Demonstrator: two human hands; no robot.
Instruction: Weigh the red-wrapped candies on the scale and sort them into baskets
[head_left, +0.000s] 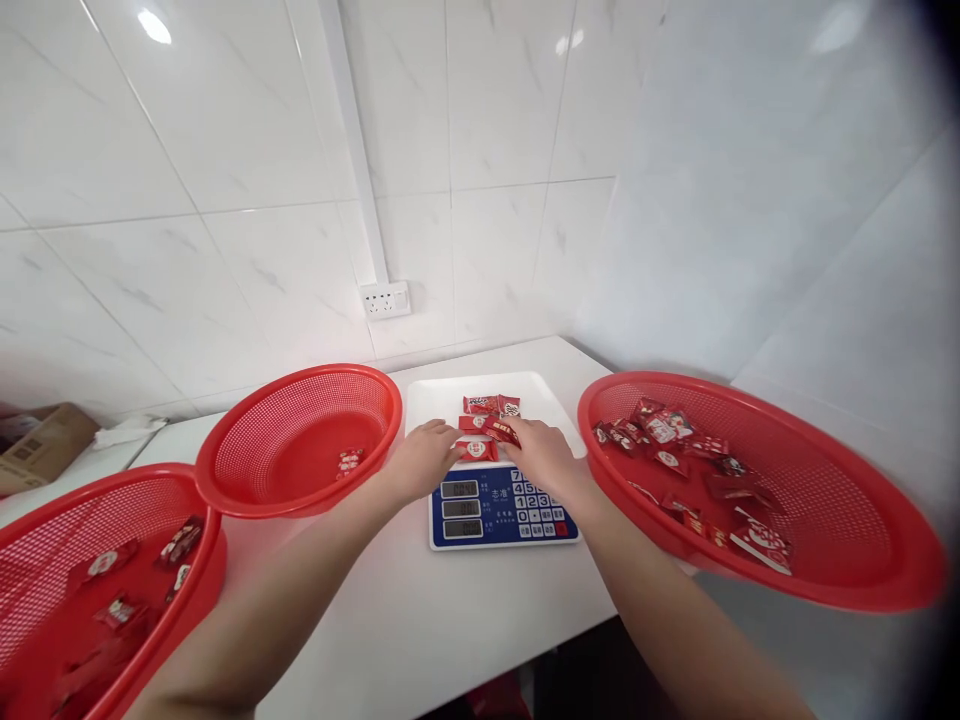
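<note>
A blue and white electronic scale [501, 505] with a white weighing tray [435, 400] sits on the table in front of me. Several red candy packets [487, 420] lie on the tray. My left hand [424, 460] rests at the tray's front edge, fingers curled against a packet [477, 450]. My right hand [541, 452] lies beside it, fingers on a packet [501, 431] of the pile. Whether either hand grips its packet is unclear.
A large red basket [757, 480] with several red packets stands at the right. A red basket [300, 440] with one packet is left of the scale, and a third basket [97, 580] with packets sits at the near left. A cardboard box [45, 445] is far left. A wall socket [385, 299] is behind.
</note>
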